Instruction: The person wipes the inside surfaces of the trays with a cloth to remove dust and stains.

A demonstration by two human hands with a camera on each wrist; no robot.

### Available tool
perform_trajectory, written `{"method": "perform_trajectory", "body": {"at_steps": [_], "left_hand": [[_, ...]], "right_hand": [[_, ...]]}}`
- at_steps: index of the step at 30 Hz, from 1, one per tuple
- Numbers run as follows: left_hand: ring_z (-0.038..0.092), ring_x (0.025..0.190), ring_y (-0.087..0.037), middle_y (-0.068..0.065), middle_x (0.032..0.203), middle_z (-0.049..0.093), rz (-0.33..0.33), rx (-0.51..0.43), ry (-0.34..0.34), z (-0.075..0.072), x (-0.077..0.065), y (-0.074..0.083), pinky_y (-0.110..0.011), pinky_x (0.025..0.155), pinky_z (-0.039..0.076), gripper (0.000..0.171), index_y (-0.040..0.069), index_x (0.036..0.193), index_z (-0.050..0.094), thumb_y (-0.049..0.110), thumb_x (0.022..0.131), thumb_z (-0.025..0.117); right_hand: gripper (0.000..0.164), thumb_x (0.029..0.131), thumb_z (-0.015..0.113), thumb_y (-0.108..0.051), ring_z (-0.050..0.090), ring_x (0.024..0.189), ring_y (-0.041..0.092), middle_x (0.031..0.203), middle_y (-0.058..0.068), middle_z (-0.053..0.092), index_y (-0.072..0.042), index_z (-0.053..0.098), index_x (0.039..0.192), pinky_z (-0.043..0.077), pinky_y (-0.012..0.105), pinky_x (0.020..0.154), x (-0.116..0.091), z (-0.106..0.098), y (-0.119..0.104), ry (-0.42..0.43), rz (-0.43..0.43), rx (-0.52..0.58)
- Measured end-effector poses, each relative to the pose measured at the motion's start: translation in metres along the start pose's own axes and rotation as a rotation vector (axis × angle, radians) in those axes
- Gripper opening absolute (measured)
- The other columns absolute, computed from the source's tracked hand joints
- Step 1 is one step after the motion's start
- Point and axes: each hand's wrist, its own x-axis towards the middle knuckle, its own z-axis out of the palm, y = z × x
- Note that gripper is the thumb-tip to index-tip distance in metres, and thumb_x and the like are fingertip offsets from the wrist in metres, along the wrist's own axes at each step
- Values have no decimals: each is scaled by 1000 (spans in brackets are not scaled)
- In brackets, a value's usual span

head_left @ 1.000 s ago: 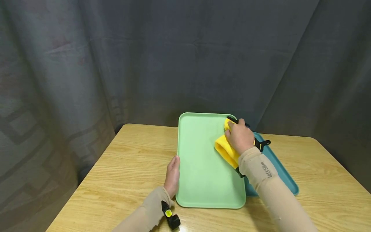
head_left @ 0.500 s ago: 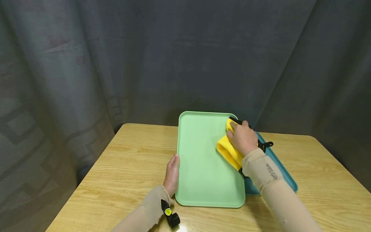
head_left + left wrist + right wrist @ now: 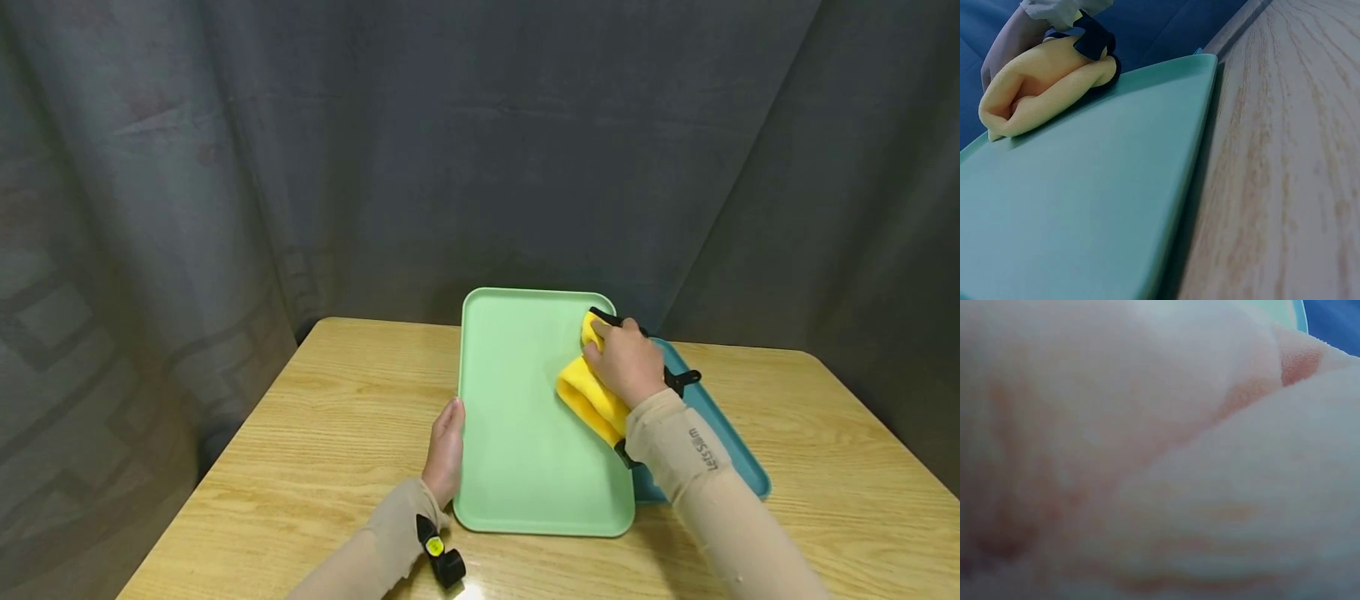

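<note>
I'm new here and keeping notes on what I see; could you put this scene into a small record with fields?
Left hand: touches left edge of green tray; fingers mostly hidden
Right hand: grips cloth
Cloth: yellow, black trim, over green tray's right edge
Green tray: upright in view, overlapping blue tray
Blue tray: slanted, partly hidden
Surface: wooden table
Backdrop: dark curtain

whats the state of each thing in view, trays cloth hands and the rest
green tray: face up, overlapping the blue tray
blue tray: partly covered by green tray, cloth and arm
yellow cloth: folded over, against the green tray
right hand: gripping the cloth
left hand: at green tray's left edge, fingers mostly hidden
curtain: hanging in folds
</note>
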Motion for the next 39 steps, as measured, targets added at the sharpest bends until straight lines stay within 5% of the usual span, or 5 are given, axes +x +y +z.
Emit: {"method": "perform_trajectory", "body": {"at_steps": [39], "left_hand": [[2, 144, -39, -21, 156, 9, -9, -16, 6, 6, -3, -1, -53, 118, 5, 57, -2, 147, 15, 34, 104, 23]], "right_hand": [[41, 92, 50, -25, 47, 53, 26, 114, 25, 52, -13, 54, 132, 42, 36, 49, -8, 25, -53, -7, -106, -3]]}}
